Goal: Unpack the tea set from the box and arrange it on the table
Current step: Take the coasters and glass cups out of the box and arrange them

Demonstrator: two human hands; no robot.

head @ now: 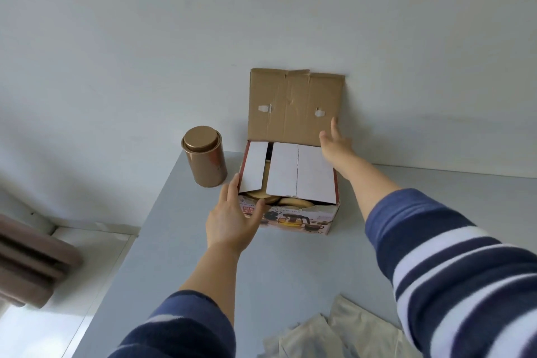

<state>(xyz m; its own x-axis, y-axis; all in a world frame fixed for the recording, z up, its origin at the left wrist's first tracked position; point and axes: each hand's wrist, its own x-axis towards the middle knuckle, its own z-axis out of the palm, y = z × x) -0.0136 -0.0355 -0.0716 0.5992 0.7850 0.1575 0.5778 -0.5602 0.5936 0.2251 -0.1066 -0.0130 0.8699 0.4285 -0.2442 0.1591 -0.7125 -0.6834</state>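
A cardboard tea set box (302, 219) stands on the grey table (186, 241) against the wall. Its brown lid flap (293, 104) is raised and leans on the wall. White inner flaps (296, 171) cover most of the opening, and tan rounded pieces (293, 202) show under them at the front. My left hand (235, 218) is at the box's front left corner, fingers straight, touching the left inner flap's edge. My right hand (334, 139) reaches over the box's back right corner with fingers straight, at the lid's lower right edge.
A bronze round tin (205, 157) with a lid stands left of the box near the table's left edge. Crumpled pale cloth or paper (334, 334) lies on the near side of the table. A brown piece of furniture (32, 264) sits off to the lower left.
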